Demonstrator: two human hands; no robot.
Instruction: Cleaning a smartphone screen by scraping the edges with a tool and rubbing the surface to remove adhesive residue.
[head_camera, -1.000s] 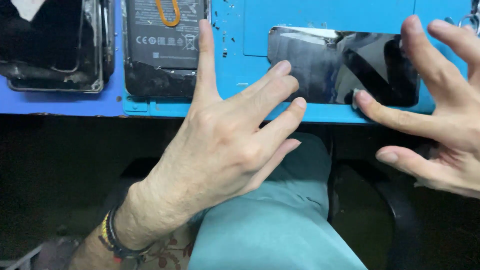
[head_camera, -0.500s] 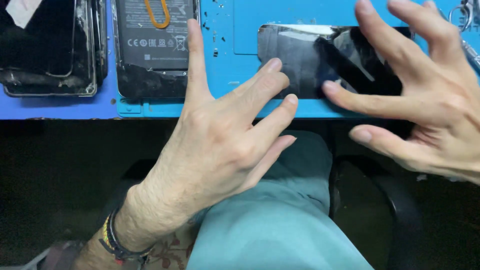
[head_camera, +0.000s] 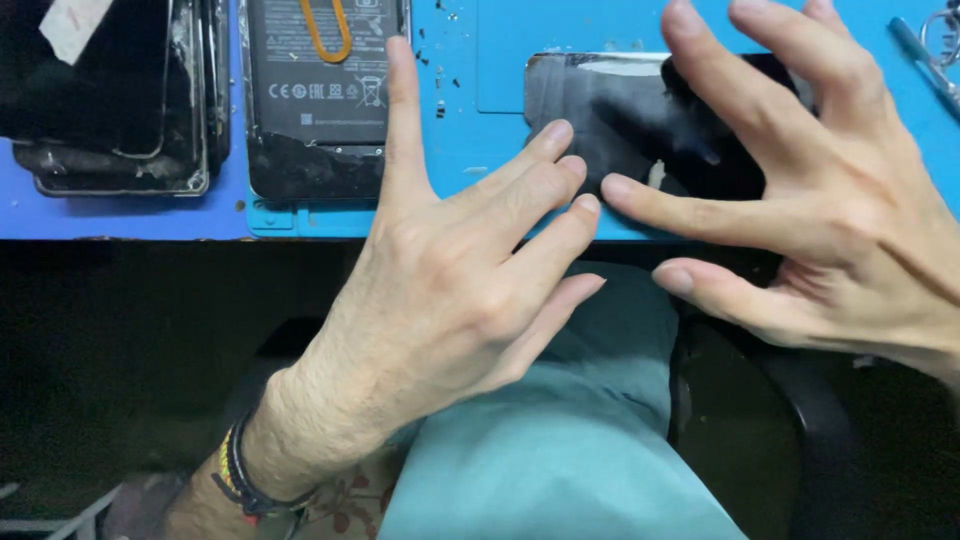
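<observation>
A glossy black phone screen panel (head_camera: 610, 115) lies flat on the blue work mat (head_camera: 480, 140) near the table's front edge. My left hand (head_camera: 450, 280) hovers at that edge with fingers spread, its fingertips next to the panel's left end. My right hand (head_camera: 820, 200) is spread over the panel's right part, fingers apart, the index tip by the panel's lower edge. Neither hand grips anything. Whether the fingertips touch the panel I cannot tell.
An opened phone body with a black battery and an orange pull loop (head_camera: 320, 90) lies left of the panel. Further left sits a stack of broken black screens (head_camera: 110, 100). A metal tool (head_camera: 925, 60) lies at the far right. Small glass chips dot the mat. My teal-clad leg (head_camera: 560, 450) is below.
My right hand has moved left and up, from beside the panel's right end to over the panel. My left hand has barely shifted.
</observation>
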